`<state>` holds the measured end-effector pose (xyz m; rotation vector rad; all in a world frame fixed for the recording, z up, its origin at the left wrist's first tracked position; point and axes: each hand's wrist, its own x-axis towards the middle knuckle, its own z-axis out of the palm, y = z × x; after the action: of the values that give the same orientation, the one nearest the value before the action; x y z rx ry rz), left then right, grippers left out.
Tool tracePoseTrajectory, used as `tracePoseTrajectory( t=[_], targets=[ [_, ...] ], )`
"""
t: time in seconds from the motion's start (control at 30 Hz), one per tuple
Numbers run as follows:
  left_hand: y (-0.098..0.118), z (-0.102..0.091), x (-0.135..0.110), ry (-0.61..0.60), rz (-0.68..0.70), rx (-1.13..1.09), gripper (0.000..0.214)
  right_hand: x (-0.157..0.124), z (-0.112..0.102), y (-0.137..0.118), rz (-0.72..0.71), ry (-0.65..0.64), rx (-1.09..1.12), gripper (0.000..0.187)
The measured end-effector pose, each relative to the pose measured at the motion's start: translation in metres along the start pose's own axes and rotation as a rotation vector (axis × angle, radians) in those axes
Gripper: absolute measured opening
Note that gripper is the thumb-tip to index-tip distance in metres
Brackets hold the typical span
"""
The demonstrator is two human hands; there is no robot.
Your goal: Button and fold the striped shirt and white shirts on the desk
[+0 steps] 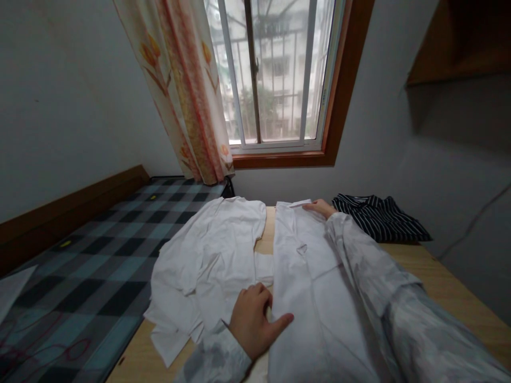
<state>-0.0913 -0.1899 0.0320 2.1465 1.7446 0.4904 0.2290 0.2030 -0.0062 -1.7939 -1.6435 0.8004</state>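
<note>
A white shirt (311,287) lies spread on a wooden table (439,276), its left half (207,255) hanging toward the bed and its right half folded into a long strip. My left hand (253,319) presses flat on the near edge of that strip, fingers curled loosely and thumb out to the right. At the far end of the strip my right hand (319,207) reaches out and pinches the collar area, its fingers partly hidden by the cloth. Both arms wear pale grey sleeves.
A dark striped garment (379,218) lies folded at the table's far right. A bed with a blue and black checked cover (99,255) adjoins the table on the left. Beyond are a window (275,74) and a floral curtain (183,90).
</note>
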Motion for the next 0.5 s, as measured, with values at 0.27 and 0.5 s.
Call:
tracePoseTrajectory(
  t=[0.27, 0.5],
  targets=[
    [-0.025, -0.015, 0.011, -0.177, -0.055, -0.205, 0.030, -0.012, -0.019, -0.003, -0.057, 0.108, 0.093, 0.025],
    [-0.090, -0.059, 0.060, -0.207, -0.167, -0.461, 0.043, -0.036, -0.087, 0.015, -0.095, 0.182, 0.116, 0.028]
  ],
)
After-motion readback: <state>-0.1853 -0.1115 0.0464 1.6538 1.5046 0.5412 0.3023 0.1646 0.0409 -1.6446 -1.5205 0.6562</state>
